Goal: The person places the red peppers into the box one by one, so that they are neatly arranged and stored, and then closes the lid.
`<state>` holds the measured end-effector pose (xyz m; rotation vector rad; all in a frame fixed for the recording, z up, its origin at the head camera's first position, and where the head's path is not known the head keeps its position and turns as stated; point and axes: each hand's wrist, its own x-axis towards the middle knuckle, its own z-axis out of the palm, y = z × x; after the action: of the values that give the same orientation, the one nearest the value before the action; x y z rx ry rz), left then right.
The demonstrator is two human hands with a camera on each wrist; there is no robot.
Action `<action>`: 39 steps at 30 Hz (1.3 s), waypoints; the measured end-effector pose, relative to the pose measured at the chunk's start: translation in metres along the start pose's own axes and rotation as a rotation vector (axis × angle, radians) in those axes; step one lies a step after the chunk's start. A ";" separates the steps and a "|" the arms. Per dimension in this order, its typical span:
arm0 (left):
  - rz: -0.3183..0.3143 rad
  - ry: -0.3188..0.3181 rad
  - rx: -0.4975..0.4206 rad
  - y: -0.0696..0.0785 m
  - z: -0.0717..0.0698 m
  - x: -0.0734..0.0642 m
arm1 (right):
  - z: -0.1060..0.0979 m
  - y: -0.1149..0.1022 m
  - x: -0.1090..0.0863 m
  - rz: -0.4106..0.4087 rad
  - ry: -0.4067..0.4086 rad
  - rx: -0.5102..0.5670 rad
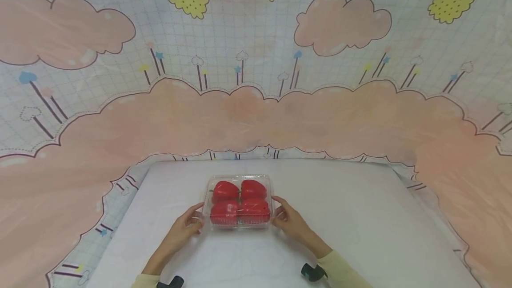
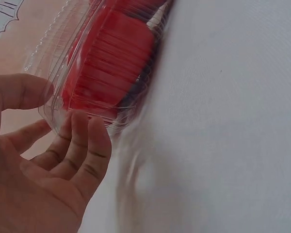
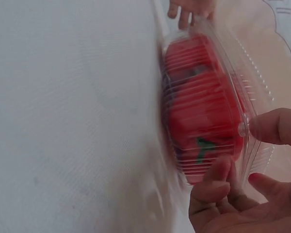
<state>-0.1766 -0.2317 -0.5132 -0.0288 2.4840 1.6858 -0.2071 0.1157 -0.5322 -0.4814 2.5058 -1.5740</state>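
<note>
A clear plastic clamshell box (image 1: 240,178) with a lid holds several red bell peppers (image 1: 224,212) and sits left of the table's middle. At its left end, my left hand (image 1: 185,226) pinches the rim, thumb on the edge and fingers bent against the side wall. My right hand (image 1: 294,223) grips the opposite end in the same way. Close up in the left wrist view, one pepper (image 2: 111,58) shows through the ribbed wall. A green stem (image 3: 203,148) appears through the plastic in the right wrist view, where the box's underside is blurred.
The box is on a white-covered table (image 1: 360,217). Behind and around it hangs a cloth (image 1: 280,119) printed with clouds and stars. Dark wrist devices, one at the left wrist (image 1: 171,282) and one at the right (image 1: 313,272), show near the front edge.
</note>
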 end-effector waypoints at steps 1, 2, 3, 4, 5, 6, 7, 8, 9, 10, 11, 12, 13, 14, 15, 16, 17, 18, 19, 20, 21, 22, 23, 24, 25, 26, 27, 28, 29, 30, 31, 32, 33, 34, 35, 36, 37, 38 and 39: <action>-0.008 -0.011 -0.014 0.000 0.000 0.000 | 0.000 0.000 0.000 0.015 -0.020 0.014; -0.013 -0.026 -0.022 0.000 -0.001 0.000 | 0.000 0.000 -0.001 0.025 -0.039 0.034; -0.018 -0.042 -0.035 0.000 -0.001 0.000 | 0.000 0.000 -0.001 0.039 -0.056 0.053; -0.015 -0.057 -0.044 -0.001 -0.002 0.001 | 0.000 0.000 -0.002 0.049 -0.070 0.080; -0.012 -0.073 -0.050 -0.001 -0.002 0.001 | 0.000 0.000 -0.002 0.058 -0.082 0.107; -0.010 -0.086 -0.060 -0.001 -0.003 0.001 | 0.001 0.000 -0.003 0.065 -0.091 0.127; -0.009 -0.100 -0.064 -0.001 -0.003 0.001 | 0.001 0.000 -0.003 0.065 -0.098 0.144; -0.007 -0.109 -0.074 -0.001 -0.003 0.001 | 0.001 0.000 -0.003 0.065 -0.103 0.157; -0.007 -0.114 -0.081 -0.001 -0.003 0.001 | 0.002 0.001 -0.003 0.067 -0.106 0.166; -0.015 -0.112 -0.085 0.000 -0.003 0.001 | 0.002 0.001 -0.002 0.064 -0.108 0.174; -0.018 -0.110 -0.092 0.000 -0.003 0.000 | 0.002 0.001 -0.002 0.068 -0.109 0.182; -0.024 -0.103 -0.100 0.001 -0.002 0.000 | 0.003 0.001 -0.002 0.071 -0.109 0.189; -0.032 -0.093 -0.107 0.001 -0.001 0.000 | 0.003 0.001 -0.002 0.077 -0.110 0.203; -0.040 -0.081 -0.113 0.001 -0.001 0.000 | 0.003 0.001 -0.002 0.080 -0.109 0.210; -0.046 -0.067 -0.122 0.001 0.000 0.000 | 0.004 0.001 -0.002 0.085 -0.106 0.221; -0.051 -0.054 -0.130 0.001 0.001 -0.001 | 0.004 0.001 -0.003 0.094 -0.104 0.235; -0.051 -0.041 -0.139 0.001 0.002 -0.001 | 0.005 0.000 -0.003 0.101 -0.099 0.243; -0.054 -0.026 -0.147 0.001 0.003 -0.001 | 0.005 -0.001 -0.003 0.109 -0.095 0.247; -0.055 -0.012 -0.159 0.000 0.004 -0.001 | 0.006 -0.001 -0.003 0.111 -0.089 0.253; -0.055 0.000 -0.164 0.000 0.005 -0.001 | 0.006 -0.001 -0.003 0.117 -0.082 0.255; -0.053 0.009 -0.171 0.000 0.005 0.000 | 0.006 -0.001 -0.003 0.122 -0.076 0.257; -0.053 0.019 -0.175 -0.001 0.006 0.000 | 0.007 -0.001 -0.003 0.125 -0.071 0.255; -0.053 0.030 -0.179 -0.001 0.007 0.000 | 0.007 -0.001 -0.002 0.125 -0.066 0.251; -0.056 0.037 -0.185 -0.001 0.008 0.000 | 0.007 -0.001 -0.002 0.128 -0.063 0.255; -0.059 0.042 -0.187 -0.001 0.008 0.001 | 0.007 -0.001 -0.001 0.125 -0.061 0.259; -0.062 0.045 -0.183 -0.001 0.008 0.001 | 0.007 -0.001 -0.001 0.129 -0.058 0.261; -0.065 0.048 -0.181 -0.001 0.009 0.002 | 0.007 -0.001 -0.001 0.125 -0.057 0.261; -0.071 0.053 -0.177 -0.001 0.009 0.002 | 0.007 -0.001 0.000 0.122 -0.058 0.261; -0.075 0.054 -0.171 -0.001 0.009 0.003 | 0.007 -0.001 0.000 0.118 -0.060 0.261; -0.079 0.053 -0.168 -0.001 0.009 0.003 | 0.007 -0.001 -0.001 0.112 -0.064 0.258; -0.082 0.050 -0.161 -0.002 0.009 0.003 | 0.007 -0.001 -0.001 0.107 -0.068 0.255; -0.088 0.051 -0.159 -0.002 0.009 0.003 | 0.006 -0.002 -0.001 0.101 -0.073 0.245; -0.097 0.053 -0.160 -0.003 0.009 0.003 | 0.006 -0.001 -0.001 0.096 -0.076 0.230; -0.103 0.055 -0.161 -0.002 0.009 0.002 | 0.005 -0.001 -0.002 0.094 -0.078 0.218; -0.109 0.056 -0.159 -0.002 0.008 0.002 | 0.003 0.000 -0.002 0.092 -0.078 0.204; -0.114 0.066 -0.156 -0.002 0.007 0.001 | 0.001 0.001 -0.003 0.092 -0.075 0.191; -0.117 0.082 -0.146 -0.001 0.006 0.001 | -0.002 0.002 -0.003 0.093 -0.068 0.179; -0.119 0.105 -0.134 -0.001 0.005 0.001 | -0.005 0.003 -0.003 0.093 -0.061 0.164; -0.112 0.131 -0.112 0.000 0.004 0.000 | -0.008 0.004 -0.003 0.097 -0.049 0.156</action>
<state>-0.1765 -0.2284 -0.5145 -0.2931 2.4224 1.8284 -0.2071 0.1256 -0.5321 -0.3669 2.3108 -1.6813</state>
